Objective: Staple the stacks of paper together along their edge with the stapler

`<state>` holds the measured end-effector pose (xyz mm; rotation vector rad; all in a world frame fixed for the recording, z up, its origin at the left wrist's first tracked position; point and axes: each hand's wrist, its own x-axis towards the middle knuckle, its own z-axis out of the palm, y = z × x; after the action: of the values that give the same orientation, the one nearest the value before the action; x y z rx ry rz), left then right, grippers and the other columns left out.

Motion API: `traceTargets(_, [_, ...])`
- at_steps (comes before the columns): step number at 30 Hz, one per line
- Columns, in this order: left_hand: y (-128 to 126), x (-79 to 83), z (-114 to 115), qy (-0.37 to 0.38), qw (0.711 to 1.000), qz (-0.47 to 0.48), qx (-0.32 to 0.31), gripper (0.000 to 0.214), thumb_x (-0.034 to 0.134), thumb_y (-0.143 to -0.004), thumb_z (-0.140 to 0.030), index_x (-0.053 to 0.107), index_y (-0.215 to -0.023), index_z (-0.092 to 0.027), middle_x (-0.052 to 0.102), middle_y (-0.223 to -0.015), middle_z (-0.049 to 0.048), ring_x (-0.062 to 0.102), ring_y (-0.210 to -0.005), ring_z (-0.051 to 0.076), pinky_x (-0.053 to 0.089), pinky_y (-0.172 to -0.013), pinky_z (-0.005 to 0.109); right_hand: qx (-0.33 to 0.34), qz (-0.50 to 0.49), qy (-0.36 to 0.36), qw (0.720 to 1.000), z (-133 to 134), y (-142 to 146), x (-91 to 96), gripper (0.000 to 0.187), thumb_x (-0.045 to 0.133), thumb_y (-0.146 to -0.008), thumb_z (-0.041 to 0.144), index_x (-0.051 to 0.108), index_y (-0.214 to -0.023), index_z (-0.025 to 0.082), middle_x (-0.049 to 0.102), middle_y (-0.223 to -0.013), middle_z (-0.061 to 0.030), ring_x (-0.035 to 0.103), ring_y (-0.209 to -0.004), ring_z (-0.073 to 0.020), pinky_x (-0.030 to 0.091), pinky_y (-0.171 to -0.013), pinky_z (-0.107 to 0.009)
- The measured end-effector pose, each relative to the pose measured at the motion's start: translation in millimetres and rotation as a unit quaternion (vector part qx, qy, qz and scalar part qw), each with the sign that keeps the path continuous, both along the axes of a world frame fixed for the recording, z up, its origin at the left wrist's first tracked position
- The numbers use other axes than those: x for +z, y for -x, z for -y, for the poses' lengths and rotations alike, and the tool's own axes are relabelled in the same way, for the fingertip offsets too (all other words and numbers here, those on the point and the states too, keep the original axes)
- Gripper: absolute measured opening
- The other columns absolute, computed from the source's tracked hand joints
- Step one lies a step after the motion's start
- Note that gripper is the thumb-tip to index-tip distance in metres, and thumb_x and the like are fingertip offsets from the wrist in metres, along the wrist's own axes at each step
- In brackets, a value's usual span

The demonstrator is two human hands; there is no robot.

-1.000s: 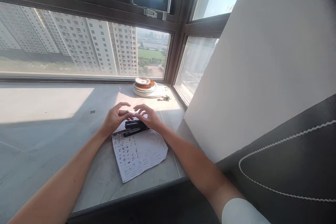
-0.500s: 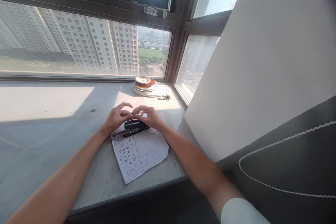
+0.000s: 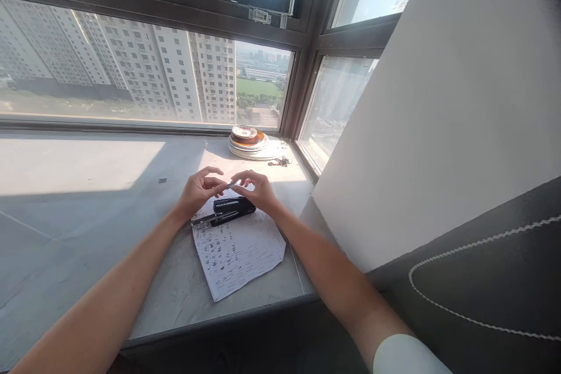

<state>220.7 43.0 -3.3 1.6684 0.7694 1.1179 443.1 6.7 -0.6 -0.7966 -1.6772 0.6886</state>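
A small grey strip of staples [image 3: 231, 185] is pinched between the fingertips of my left hand [image 3: 197, 191] and my right hand [image 3: 259, 191]. Each hand grips one end with thumb and fingers. Just below them lies a black stapler [image 3: 234, 210], its narrow metal part sticking out on the left. The stapler rests on a stack of handwritten paper [image 3: 243, 260] on the grey stone sill. My right fingers partly overlap the stapler's upper edge from this view.
Another small grey staple strip [image 3: 162, 180] lies on the sill [image 3: 109, 234] to the left. Stacked plates or coiled discs [image 3: 248, 143] stand by the window corner, with a small dark item [image 3: 280, 161] beside them. A white wall [image 3: 416, 128] slants up at right; a beaded cord [image 3: 456, 254] hangs there.
My fingertips have drawn slightly apart and lifted off the stapler, so the staple strip between them now shows. The view has shifted a little.
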Motion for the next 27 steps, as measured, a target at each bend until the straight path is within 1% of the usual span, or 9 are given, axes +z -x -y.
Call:
traceTargets(4, [1.9, 1.2, -1.7, -0.033, 0.997, -0.001, 0.073, 0.035, 0.081, -0.090, -0.052, 0.074, -0.095, -0.018, 0.079, -0.077, 0.0066, 0.068, -0.061, 0.017, 0.056, -0.063, 0.030, -0.032, 0.013, -0.024, 0.999, -10.6, -12.6, -4.0, 0.016, 0.079, -0.089, 0.038, 0.080, -0.099, 0.026, 0.080, -0.101, -0.0023, 0.063, -0.084, -0.0182, 0.051, -0.079, -0.034])
traceTargets(6, [7.1, 1.8, -5.2, -0.050, 0.985, -0.012, 0.165, 0.042, 0.069, -0.098, -0.053, 0.074, -0.075, -0.018, 0.075, -0.069, 0.0070, 0.066, -0.057, 0.016, 0.056, -0.062, 0.030, -0.103, 0.041, -0.014, 0.994, -19.9, -27.7, -7.5, 0.009, 0.077, -0.088, 0.033, 0.080, -0.093, 0.026, 0.081, -0.097, -0.0019, 0.064, -0.082, -0.0190, 0.052, -0.079, -0.035])
traceTargets(8, [17.0, 2.8, -10.1, -0.066, 0.962, -0.040, 0.263, 0.047, 0.061, -0.101, -0.048, 0.072, -0.068, -0.018, 0.073, -0.066, 0.0073, 0.065, -0.056, 0.016, 0.055, -0.061, 0.030, -0.203, 0.086, 0.008, 0.975, -29.3, -46.6, -12.8, 0.007, 0.073, -0.086, 0.025, 0.079, -0.082, 0.025, 0.080, -0.090, -0.0016, 0.063, -0.078, -0.0196, 0.052, -0.082, -0.037])
traceTargets(11, [40.3, 3.8, -18.4, -0.088, 0.905, -0.085, 0.408, 0.044, 0.047, -0.107, -0.040, 0.071, -0.077, -0.018, 0.076, -0.075, 0.0093, 0.071, -0.066, 0.021, 0.058, -0.071, 0.035, -0.335, 0.119, 0.086, 0.931, -38.8, -73.6, -22.7, 0.011, 0.070, -0.084, 0.021, 0.076, -0.075, 0.023, 0.081, -0.090, -0.0028, 0.066, -0.077, -0.0212, 0.054, -0.085, -0.039])
traceTargets(14, [64.9, 0.8, -24.5, -0.083, 0.828, -0.186, 0.522, 0.034, 0.041, -0.105, -0.023, 0.073, -0.105, -0.016, 0.081, -0.105, 0.0160, 0.075, -0.104, 0.033, 0.057, -0.096, 0.048, -0.409, 0.142, 0.153, 0.888, -41.2, -90.2, -30.6, 0.010, 0.068, -0.084, 0.022, 0.075, -0.078, 0.023, 0.082, -0.095, -0.0051, 0.072, -0.092, -0.0256, 0.055, -0.088, -0.038])
traceTargets(16, [75.8, -3.6, -26.7, -0.048, 0.787, -0.306, 0.533, 0.041, 0.052, -0.094, -0.014, 0.067, -0.133, -0.011, 0.072, -0.133, 0.0244, 0.064, -0.130, 0.043, 0.052, -0.105, 0.058, -0.427, 0.157, 0.173, 0.874, -40.9, -94.4, -33.3, 0.009, 0.068, -0.083, 0.020, 0.074, -0.077, 0.023, 0.081, -0.096, -0.0071, 0.072, -0.102, -0.0289, 0.055, -0.091, -0.040])
traceTargets(18, [80.8, -8.3, -28.0, -0.008, 0.769, -0.397, 0.501, 0.061, 0.062, -0.085, -0.010, 0.060, -0.145, -0.005, 0.062, -0.147, 0.0316, 0.054, -0.140, 0.051, 0.048, -0.108, 0.064, -0.430, 0.163, 0.179, 0.870, -40.4, -95.0, -34.0, 0.009, 0.068, -0.082, 0.018, 0.073, -0.076, 0.023, 0.081, -0.097, -0.0087, 0.071, -0.108, -0.0310, 0.054, -0.093, -0.042])
traceTargets(23, [81.9, -13.2, -30.4, 0.009, 0.767, -0.450, 0.458, 0.037, 0.064, -0.086, -0.015, 0.077, -0.120, -0.012, 0.068, -0.135, 0.0283, 0.059, -0.132, 0.050, 0.050, -0.103, 0.064, -0.429, 0.170, 0.185, 0.867, -40.4, -93.4, -32.3, 0.012, 0.065, -0.082, 0.014, 0.070, -0.075, 0.023, 0.078, -0.090, -0.0076, 0.071, -0.100, -0.0288, 0.054, -0.093, -0.040])
traceTargets(27, [84.3, -12.8, -31.0, -0.007, 0.756, -0.469, 0.457, 0.023, 0.060, -0.091, -0.018, 0.078, -0.103, -0.014, 0.072, -0.120, 0.0250, 0.062, -0.123, 0.048, 0.052, -0.095, 0.058, -0.428, 0.167, 0.184, 0.869, -39.5, -92.5, -29.9, 0.009, 0.066, -0.083, 0.015, 0.069, -0.077, 0.021, 0.079, -0.093, -0.0078, 0.070, -0.100, -0.0273, 0.052, -0.091, -0.038])
